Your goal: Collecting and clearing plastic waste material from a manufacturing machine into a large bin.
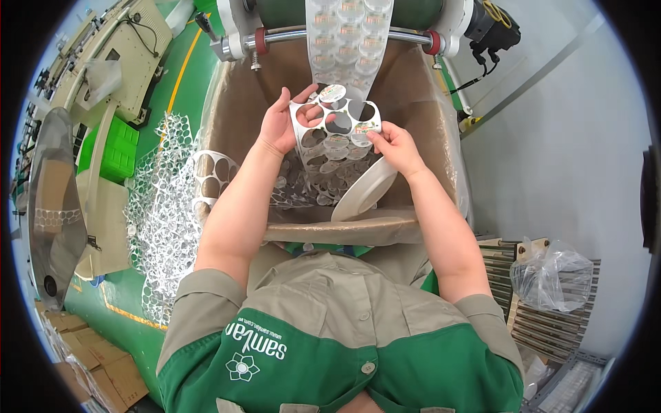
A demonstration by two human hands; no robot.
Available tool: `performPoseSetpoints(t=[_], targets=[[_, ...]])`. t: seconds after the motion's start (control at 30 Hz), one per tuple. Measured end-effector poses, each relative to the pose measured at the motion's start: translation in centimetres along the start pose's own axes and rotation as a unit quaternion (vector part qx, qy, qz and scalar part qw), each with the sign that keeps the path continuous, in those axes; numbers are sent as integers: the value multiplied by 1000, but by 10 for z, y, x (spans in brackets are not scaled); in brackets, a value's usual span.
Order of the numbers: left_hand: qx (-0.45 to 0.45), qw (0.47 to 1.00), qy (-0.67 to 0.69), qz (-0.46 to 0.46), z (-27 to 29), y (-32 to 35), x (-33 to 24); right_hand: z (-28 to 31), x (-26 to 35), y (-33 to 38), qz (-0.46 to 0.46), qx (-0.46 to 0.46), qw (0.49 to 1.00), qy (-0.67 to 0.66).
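A white plastic sheet [299,129] punched with round holes spans between my hands above a large box. Fingers of my left hand [279,127] stretch behind it and show through the holes, with the thumb standing apart. By those fingertips a printed round lid [332,93] stands tilted on the sheet. My right hand [397,146] pinches the sheet's right edge, next to another printed lid [365,128]. Below, more round lids [337,155] line the hanging sheet. A pale round dish [365,189] leans inside the box under my right hand.
The plastic-lined box [323,234] stands against me. Above it a printed strip [349,41] comes down past a metal bar [289,36]. Punched plastic scrap [162,227] lies heaped on the left floor beside a green crate [118,150]. At right, a clear bag [554,279] rests on slatted rails.
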State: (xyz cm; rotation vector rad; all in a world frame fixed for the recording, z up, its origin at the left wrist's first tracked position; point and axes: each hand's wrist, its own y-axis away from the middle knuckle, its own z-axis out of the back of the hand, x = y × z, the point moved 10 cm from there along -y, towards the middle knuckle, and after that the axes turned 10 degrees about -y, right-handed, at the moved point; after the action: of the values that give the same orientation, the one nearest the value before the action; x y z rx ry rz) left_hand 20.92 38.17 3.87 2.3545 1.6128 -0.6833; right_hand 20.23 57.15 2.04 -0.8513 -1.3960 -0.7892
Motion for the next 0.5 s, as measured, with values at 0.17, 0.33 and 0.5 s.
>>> performPoseSetpoints(t=[0.17, 0.33, 0.5], targets=[[-17, 1000, -9, -17, 5, -1, -4, 3, -6, -1, -2, -1, 1000, 22], [-18, 999, -8, -38, 11, -1, -11, 3, -9, 0, -16, -4, 995, 96], [-24, 999, -13, -45, 12, 0, -14, 3, -11, 1, -13, -3, 994, 112]])
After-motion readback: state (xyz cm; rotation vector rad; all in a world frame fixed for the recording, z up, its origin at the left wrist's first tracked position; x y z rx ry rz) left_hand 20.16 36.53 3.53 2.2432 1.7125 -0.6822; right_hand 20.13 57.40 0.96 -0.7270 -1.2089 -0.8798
